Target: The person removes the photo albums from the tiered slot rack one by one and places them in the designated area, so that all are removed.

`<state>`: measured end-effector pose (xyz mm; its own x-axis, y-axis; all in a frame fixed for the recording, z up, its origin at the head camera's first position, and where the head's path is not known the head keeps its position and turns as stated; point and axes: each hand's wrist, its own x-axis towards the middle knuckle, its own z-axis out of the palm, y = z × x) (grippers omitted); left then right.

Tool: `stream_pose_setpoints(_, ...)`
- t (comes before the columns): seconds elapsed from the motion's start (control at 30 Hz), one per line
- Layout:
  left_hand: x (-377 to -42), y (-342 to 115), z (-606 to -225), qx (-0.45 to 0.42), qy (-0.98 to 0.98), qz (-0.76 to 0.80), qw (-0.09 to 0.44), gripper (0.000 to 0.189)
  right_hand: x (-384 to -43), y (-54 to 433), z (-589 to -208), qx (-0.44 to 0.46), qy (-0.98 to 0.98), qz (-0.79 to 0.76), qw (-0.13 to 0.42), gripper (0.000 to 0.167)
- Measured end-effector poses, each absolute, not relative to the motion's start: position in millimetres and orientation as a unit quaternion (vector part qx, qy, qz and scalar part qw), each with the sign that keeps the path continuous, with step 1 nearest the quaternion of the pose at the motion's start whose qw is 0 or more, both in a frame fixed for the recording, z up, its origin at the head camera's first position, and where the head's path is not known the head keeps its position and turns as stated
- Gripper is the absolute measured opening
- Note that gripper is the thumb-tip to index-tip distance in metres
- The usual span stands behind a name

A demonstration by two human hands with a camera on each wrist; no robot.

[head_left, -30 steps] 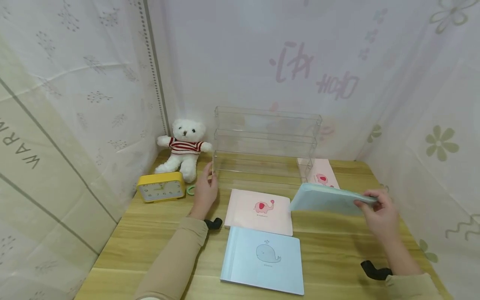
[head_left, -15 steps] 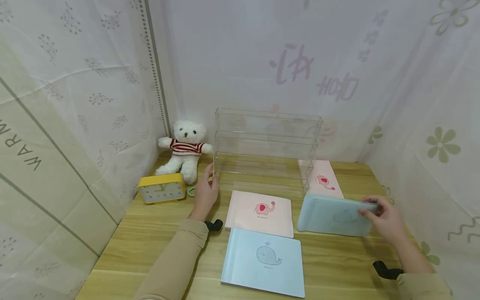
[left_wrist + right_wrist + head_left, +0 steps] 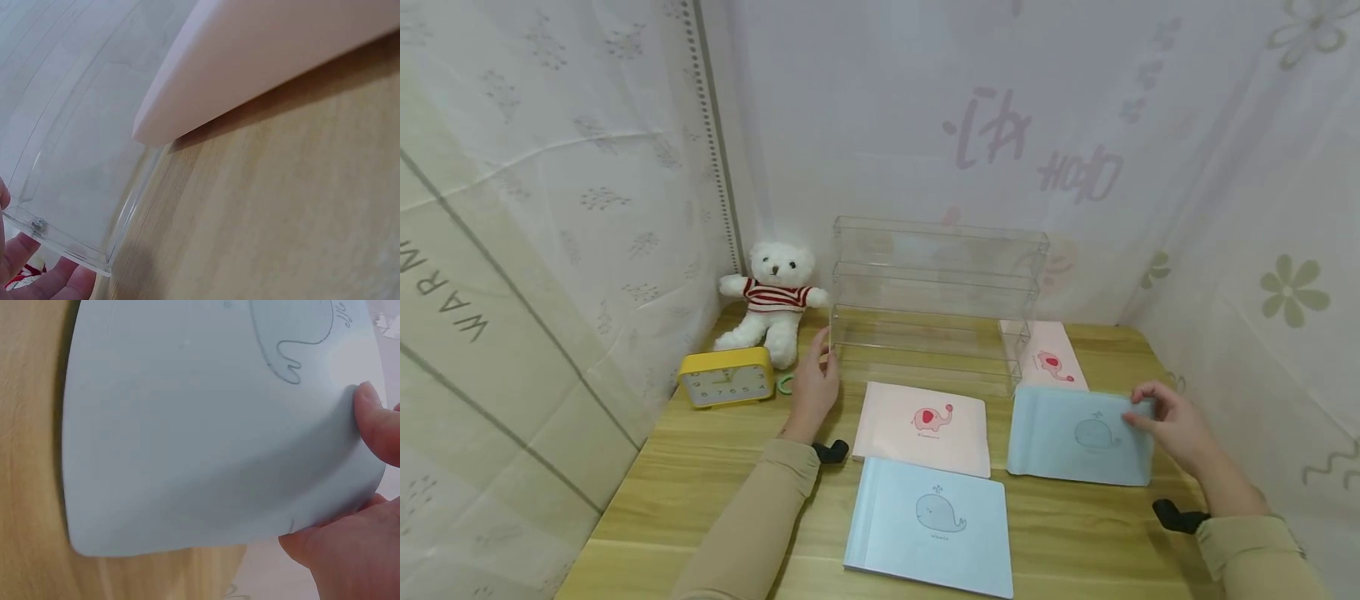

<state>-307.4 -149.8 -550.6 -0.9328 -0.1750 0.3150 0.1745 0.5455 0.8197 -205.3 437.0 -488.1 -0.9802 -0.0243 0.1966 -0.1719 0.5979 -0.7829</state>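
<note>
My left hand (image 3: 814, 385) holds the left side of a clear acrylic tiered rack (image 3: 934, 327); in the left wrist view its fingers (image 3: 53, 284) wrap the side panel (image 3: 69, 253). My right hand (image 3: 1176, 427) pinches the upper right corner of a pale blue booklet with a whale drawing (image 3: 1071, 446). Its thumb (image 3: 375, 422) lies on the cover, with other fingers at and behind the edge. This booklet leans back, lower edge at the table. A pink elephant booklet (image 3: 895, 421) and a second blue whale booklet (image 3: 925, 546) lie flat in front of the rack.
Another pink elephant booklet (image 3: 1056, 360) lies behind the held one, partly covered. At the left are a white teddy bear (image 3: 778, 312), a yellow alarm clock (image 3: 726, 377) and a small green ring (image 3: 785, 384). Fabric curtains (image 3: 1262, 208) border the wooden table (image 3: 1075, 542).
The right hand has lowered the blue booklet from mid-air to the table, right of the flat pink one, turning its cover into view. The left hand stays on the rack.
</note>
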Motion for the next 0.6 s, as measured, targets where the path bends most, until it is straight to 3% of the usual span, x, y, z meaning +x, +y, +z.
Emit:
stream_pose_setpoints(0.23, -307.2, -150.3, -550.6, 0.003, -0.857, -0.485, 0.175, 0.053, -210.6, 439.3, -496.9, 0.024, -0.924, 0.377, 0.065, 0.016)
stream_pose_setpoints(0.6, -305.4, -149.0, -548.0, 0.002, -0.859, -0.477, 0.183, 0.052, -218.8, 432.3, -506.9, 0.011, -0.943, 0.331, -0.013, 0.018)
